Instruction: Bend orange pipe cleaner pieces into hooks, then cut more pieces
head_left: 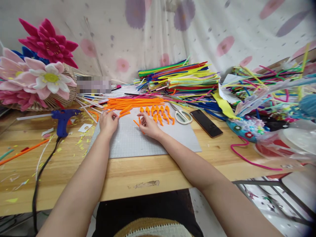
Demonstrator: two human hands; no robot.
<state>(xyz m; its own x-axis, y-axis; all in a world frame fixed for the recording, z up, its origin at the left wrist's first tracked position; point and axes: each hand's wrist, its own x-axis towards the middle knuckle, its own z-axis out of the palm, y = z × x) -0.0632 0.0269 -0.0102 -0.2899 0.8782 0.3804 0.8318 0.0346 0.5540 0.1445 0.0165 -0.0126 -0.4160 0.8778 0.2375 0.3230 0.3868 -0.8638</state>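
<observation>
Basket point(53, 102) of flowers point(51, 78), hands point(108, 123) at orange strips point(134, 103)

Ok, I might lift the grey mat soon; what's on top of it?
On the grey mat: two rows of bent orange pieces, short orange strips and, at the right edge, scissors. Anything beneath the left hand, right hand or long orange bundle is covered.

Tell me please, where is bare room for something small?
Free: grey mat, near half, between left forearm and right forearm; wooden table between mat, phone and pink stem. Crowded: mat's back, with orange strips and shaped orange pieces.
</observation>
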